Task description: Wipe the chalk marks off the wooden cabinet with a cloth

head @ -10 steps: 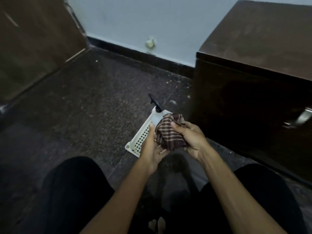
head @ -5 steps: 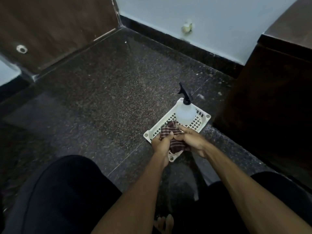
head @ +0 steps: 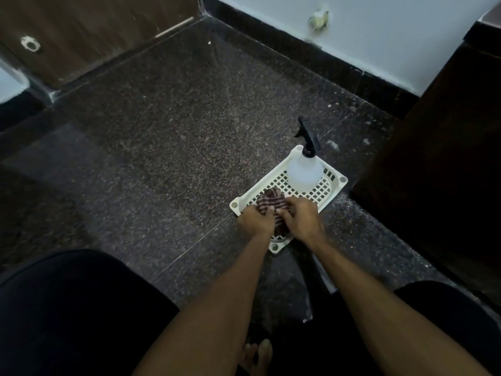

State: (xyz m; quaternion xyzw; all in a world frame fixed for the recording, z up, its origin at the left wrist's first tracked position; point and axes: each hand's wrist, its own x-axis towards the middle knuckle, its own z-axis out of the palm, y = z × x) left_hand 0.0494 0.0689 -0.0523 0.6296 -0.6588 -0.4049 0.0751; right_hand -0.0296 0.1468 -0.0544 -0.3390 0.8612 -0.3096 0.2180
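A folded brown checked cloth (head: pixel 272 203) lies in the near end of a white perforated basket (head: pixel 329 189) on the floor. My left hand (head: pixel 256 219) and my right hand (head: pixel 301 219) both rest on top of it, fingers curled onto the fabric. The dark wooden cabinet (head: pixel 439 158) stands at the right, only its side and a corner of its top showing. No chalk marks are visible from here.
A white spray bottle (head: pixel 304 170) with a black trigger stands in the far end of the basket. Dark speckled stone floor (head: pixel 176 137) spreads to the left. A brown door is at the top left, a pale wall with black skirting behind. My knees frame the bottom.
Both hands brought the cloth down from mid-air into the basket. The view swung left, so the cabinet top slid out of sight.
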